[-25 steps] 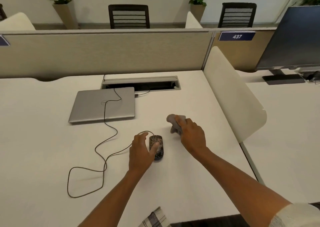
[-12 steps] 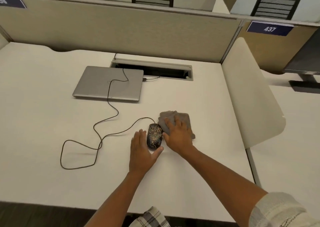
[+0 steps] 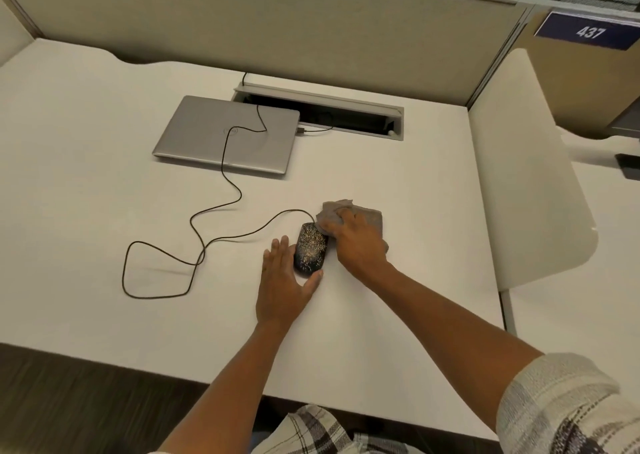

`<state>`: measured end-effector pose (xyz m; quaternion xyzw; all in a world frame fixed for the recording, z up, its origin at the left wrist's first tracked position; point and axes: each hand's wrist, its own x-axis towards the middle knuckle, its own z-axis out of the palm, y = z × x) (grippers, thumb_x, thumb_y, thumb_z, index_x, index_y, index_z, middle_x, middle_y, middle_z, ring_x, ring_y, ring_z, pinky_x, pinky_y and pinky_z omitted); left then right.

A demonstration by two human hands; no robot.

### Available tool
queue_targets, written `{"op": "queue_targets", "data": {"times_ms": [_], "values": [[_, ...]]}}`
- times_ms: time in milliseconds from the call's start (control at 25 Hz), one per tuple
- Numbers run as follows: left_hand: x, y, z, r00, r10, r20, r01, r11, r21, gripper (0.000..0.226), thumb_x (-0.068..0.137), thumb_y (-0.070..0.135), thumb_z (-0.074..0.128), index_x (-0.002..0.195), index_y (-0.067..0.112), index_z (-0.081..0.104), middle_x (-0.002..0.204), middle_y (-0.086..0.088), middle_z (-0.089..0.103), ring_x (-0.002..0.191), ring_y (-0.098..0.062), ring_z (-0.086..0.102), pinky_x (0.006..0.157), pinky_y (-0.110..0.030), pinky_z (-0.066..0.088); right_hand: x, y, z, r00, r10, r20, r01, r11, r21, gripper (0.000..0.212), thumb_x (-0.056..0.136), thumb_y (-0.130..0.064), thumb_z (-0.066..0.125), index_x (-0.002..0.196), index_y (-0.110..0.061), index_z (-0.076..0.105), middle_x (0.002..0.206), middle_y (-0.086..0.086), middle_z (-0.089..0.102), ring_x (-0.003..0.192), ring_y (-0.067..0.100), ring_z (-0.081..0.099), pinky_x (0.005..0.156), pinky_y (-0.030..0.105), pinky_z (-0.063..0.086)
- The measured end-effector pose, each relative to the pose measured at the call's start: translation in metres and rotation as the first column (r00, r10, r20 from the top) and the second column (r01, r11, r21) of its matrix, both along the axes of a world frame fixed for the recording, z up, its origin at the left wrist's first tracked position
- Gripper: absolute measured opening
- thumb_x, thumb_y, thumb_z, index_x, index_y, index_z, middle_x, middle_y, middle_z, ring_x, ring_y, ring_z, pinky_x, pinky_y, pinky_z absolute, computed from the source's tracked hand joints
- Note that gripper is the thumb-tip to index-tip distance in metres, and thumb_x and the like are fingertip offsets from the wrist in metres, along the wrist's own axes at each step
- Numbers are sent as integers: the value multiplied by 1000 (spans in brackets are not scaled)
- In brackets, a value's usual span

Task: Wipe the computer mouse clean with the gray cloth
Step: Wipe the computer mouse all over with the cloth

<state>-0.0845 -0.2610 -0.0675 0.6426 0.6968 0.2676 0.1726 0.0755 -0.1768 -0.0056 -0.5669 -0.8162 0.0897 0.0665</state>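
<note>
Head view: computer mouse [image 3: 310, 253] lies on the white desk [image 3: 398, 176], well in front of the closed laptop [image 3: 227, 134]. Left hand [image 3: 281, 282] – fingers straight – braces its left side. Right hand [image 3: 358, 242] bunches the gray cloth [image 3: 369, 218] against its right front. Cloth is soft; mouse likely light, slick – hold its sides. Partitions enclose the desk.

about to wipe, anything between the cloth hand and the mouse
Nothing visible. The right hand holds the gray cloth right beside the mouse; the left hand braces its other side.
</note>
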Motion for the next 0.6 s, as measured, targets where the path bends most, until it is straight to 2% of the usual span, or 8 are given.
{"op": "queue_targets", "data": {"times_ms": [80, 160, 360, 480, 600], "values": [[0, 0, 0, 1000, 6, 3, -6, 1000, -5, 75, 83, 55, 63, 138, 8, 44, 155, -13, 36, 148, -28, 24, 122, -40, 14, -1, 1, 2, 1000, 19, -14, -19, 999, -25, 50, 87, -6, 48, 130, -30, 60, 129, 10, 52, 115, 33, 47, 68, 37, 45], [1, 0, 1, 1000, 10, 1, -10, 1000, -9, 74, 83, 52, 65, 138, 8, 45, 155, -13, 37, 148, -28, 24, 122, -39, 14, 2, -1, 5, 998, 53, -28, -54, 998, -37, 51, 88, -5, 49, 131, -30, 60, 131, 8, 50, 118, 31, 45, 74, 40, 50], [2, 1, -1, 1000, 30, -7, -30, 1000, -7, 74, 83, 54, 61, 138, 6, 45, 154, -13, 38, 147, -28, 26, 122, -38, 16, 26, -4, 11, 985, 173, -15, -173, 985, 8, 39, 94, -9, 53, 123, -31, 67, 126, 7, 54, 112, 30, 51, 79, 41, 51], [2, 1, -2, 999, 37, -9, -37, 999, -7, 75, 82, 56, 57, 138, 7, 45, 154, -13, 39, 147, -27, 26, 122, -37, 14, 24, 8, 13, 996, 91, -20, -91, 996, 23, 35, 96, -12, 50, 122, -28, 68, 125, 8, 55, 109, 31, 50, 87, 43, 47], [1, 1, -2, 1000, 27, -7, -27, 1000, 1, 75, 83, 56, 56, 138, 8, 44, 154, -13, 39, 147, -27, 26, 122, -37, 14, 5, 8, 13, 999, 42, -16, -42, 999, -32, 36, 97, -15, 48, 129, -25, 62, 129, 9, 51, 120, 31, 44, 92, 43, 48]]}}
